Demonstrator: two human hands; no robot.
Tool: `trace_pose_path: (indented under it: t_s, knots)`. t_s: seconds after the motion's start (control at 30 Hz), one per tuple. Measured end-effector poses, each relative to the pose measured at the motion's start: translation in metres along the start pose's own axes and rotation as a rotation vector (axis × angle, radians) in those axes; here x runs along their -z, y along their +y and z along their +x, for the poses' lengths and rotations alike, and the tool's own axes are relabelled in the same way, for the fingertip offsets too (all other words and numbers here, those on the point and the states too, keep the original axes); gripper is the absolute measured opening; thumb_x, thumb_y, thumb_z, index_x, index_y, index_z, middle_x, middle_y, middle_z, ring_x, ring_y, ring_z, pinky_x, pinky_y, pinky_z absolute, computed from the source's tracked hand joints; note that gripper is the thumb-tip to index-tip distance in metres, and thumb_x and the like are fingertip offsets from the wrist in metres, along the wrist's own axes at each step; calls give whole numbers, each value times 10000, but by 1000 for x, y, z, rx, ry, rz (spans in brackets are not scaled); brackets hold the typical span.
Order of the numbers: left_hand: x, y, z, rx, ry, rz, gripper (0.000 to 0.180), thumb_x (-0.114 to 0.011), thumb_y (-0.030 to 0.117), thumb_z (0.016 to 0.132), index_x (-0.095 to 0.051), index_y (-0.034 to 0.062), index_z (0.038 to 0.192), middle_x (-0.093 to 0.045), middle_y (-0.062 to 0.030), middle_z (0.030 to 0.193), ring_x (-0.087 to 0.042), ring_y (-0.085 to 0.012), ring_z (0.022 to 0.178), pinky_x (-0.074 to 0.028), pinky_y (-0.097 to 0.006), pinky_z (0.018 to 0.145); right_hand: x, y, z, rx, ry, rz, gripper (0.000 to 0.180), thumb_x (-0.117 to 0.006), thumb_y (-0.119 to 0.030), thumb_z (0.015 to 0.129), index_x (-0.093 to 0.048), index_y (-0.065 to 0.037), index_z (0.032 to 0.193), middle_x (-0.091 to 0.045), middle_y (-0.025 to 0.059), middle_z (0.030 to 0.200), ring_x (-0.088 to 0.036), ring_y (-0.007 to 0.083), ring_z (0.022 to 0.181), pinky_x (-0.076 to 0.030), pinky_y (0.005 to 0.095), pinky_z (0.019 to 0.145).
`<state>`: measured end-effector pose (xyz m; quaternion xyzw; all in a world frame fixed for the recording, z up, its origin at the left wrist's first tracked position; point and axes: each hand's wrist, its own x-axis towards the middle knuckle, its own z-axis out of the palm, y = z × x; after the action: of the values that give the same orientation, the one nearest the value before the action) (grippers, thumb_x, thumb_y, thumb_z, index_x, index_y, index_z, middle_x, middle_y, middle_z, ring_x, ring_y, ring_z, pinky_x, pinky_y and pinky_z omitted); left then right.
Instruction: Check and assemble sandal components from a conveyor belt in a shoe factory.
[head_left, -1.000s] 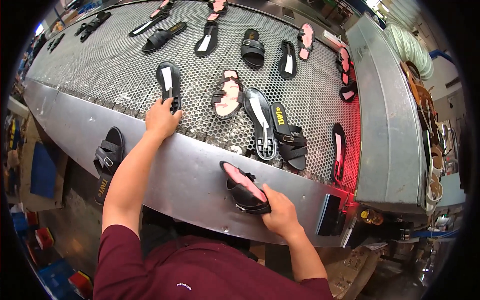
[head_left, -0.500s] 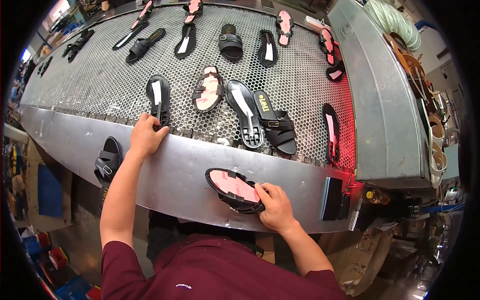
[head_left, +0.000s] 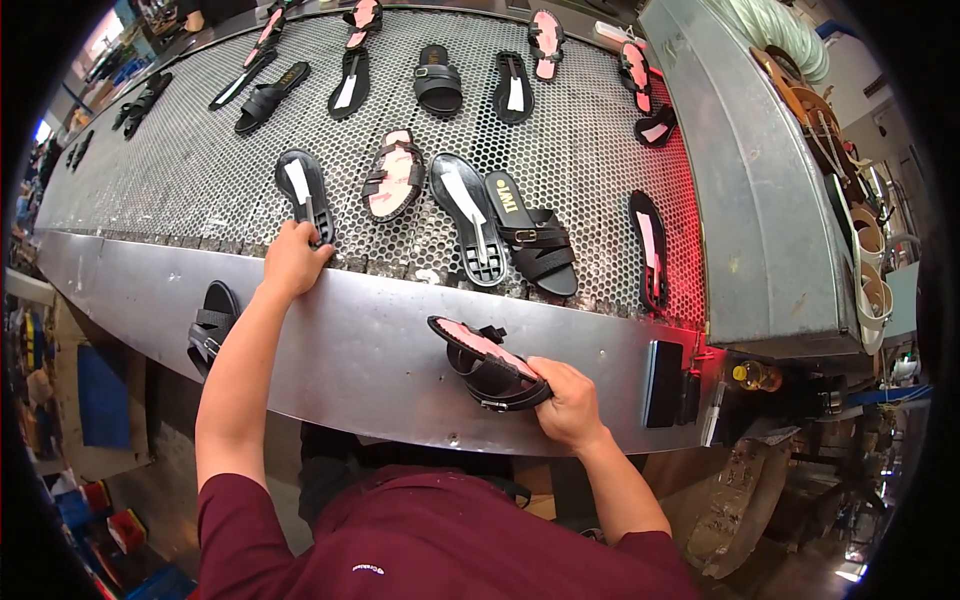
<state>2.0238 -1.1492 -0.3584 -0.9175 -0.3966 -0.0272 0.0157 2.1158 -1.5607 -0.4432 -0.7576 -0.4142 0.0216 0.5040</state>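
Note:
My right hand [head_left: 568, 403] grips one end of a black strap sandal upper [head_left: 487, 377] over the metal ledge. It is tilted on its side, so its pink underside, dark straps and small buckle show. My left hand [head_left: 296, 259] is closed on the near end of a black shoe sole [head_left: 301, 186], which lies on the mesh with a white strip along it. Beside that sole rests another pink-bottomed sandal upper [head_left: 394, 176]. Farther right are a larger black sole [head_left: 462, 205] and a finished black sandal [head_left: 533, 237], lying side by side and touching.
More soles and sandals are spread over the perforated conveyor [head_left: 240, 165]. Along its front runs the smooth metal ledge [head_left: 350, 330], with a black sandal [head_left: 213, 322] left of my forearm. A dark flat phone-like object [head_left: 664, 383] lies right, below a grey metal housing [head_left: 760, 190] and red glow.
My right hand has turned the sandal upper onto its side, so less pink and more of the straps and buckle show. My left hand stays at the sole. The view has shifted slightly.

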Motion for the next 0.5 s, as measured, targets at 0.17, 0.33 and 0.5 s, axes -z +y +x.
trace_pose_path:
  t_s: [0.17,0.33,0.5]
  knots:
    - [-13,-13,11,-157,67,-154,224,-714,250,824,-635,49,884,-594,-141,969,-616,-359,911,-495,-443,811,2,15,-7,-18,18,50,250,-662,-25,810,-672,3,1059,-706,180,1016,-695,341,921,-546,385,823]
    - [31,16,-19,-186,-2,-209,250,-711,244,830,-610,20,788,-610,-142,781,-625,-342,777,-488,-435,718,14,21,-11,-235,56,289,230,-646,-21,839,-667,12,1065,-710,150,978,-700,282,911,-535,352,831]
    - [19,61,-133,-523,36,-290,191,-734,198,772,-615,66,702,-605,-116,697,-601,-315,643,-478,-418,589,29,38,-19,-414,88,555,174,-613,-22,920,-637,7,1089,-675,62,938,-630,159,818,-486,262,787]
